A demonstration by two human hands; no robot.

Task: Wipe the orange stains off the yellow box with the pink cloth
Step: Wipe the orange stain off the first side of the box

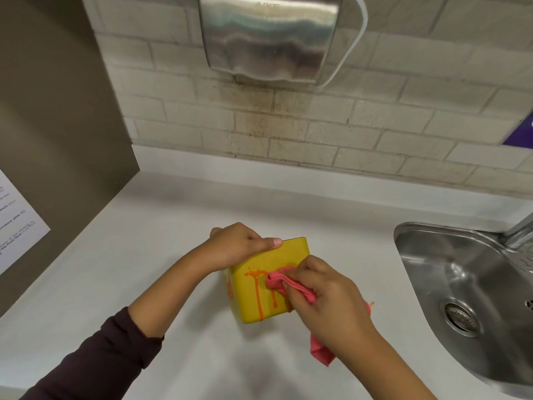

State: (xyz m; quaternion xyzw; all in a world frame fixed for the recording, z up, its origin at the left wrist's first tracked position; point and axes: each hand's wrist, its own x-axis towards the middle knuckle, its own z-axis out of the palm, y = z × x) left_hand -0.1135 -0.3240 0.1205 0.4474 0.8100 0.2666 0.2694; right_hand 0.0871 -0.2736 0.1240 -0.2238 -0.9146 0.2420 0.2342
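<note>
We have one head-worn view, looking forward and down onto the counter from close above, tiled wall at twelve o'clock, sink at three.

White bench runs along a wall of pale brick-pattern tiles. A stainless hand dryer is mounted on the wall, with a white cable at its right side. Brown streaking marks the tiles directly below the dryer. A steel sink with drain is set in the bench at right, tap at its far corner. A brown panel at left carries a printed notice, text illegible. A purple sign is partly visible at the right edge.
</note>
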